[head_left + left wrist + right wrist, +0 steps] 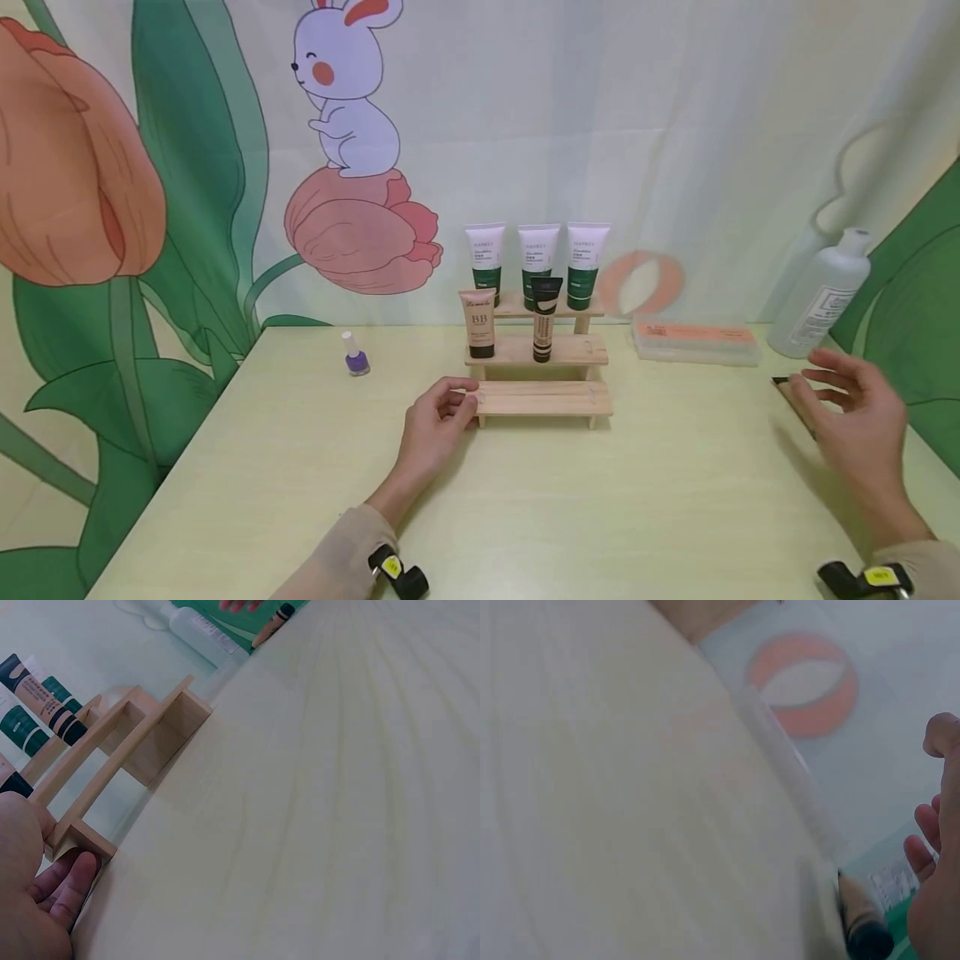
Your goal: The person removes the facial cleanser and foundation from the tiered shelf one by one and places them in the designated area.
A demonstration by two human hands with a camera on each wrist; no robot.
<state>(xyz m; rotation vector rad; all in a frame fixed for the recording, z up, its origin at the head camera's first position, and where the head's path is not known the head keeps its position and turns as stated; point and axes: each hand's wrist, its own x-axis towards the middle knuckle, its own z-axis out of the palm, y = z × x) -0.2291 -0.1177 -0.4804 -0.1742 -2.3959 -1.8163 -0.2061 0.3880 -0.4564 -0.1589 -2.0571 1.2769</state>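
Note:
My left hand (pixel 438 421) grips the left end of the lowest step of a three-step wooden display stand (pixel 543 398). In the left wrist view its fingers curl at the end of that step. Three white and green tubes (pixel 537 254) stand on the top step. The middle step carries a beige BB cream tube (pixel 478 323) and a tan and black tube (pixel 543 321). My right hand (pixel 858 408) hovers at the right, fingers loosely bent and holding nothing. Close by it lies another tan tube with a dark cap (pixel 861 919), partly covered by the hand in the head view.
A purple nail polish bottle (pixel 356 357) stands left of the stand. Towards the back right are a flat clear case with an orange label (pixel 696 342) and a large white bottle (pixel 821 296). A printed curtain (pixel 480 108) hangs behind the table (pixel 600 508).

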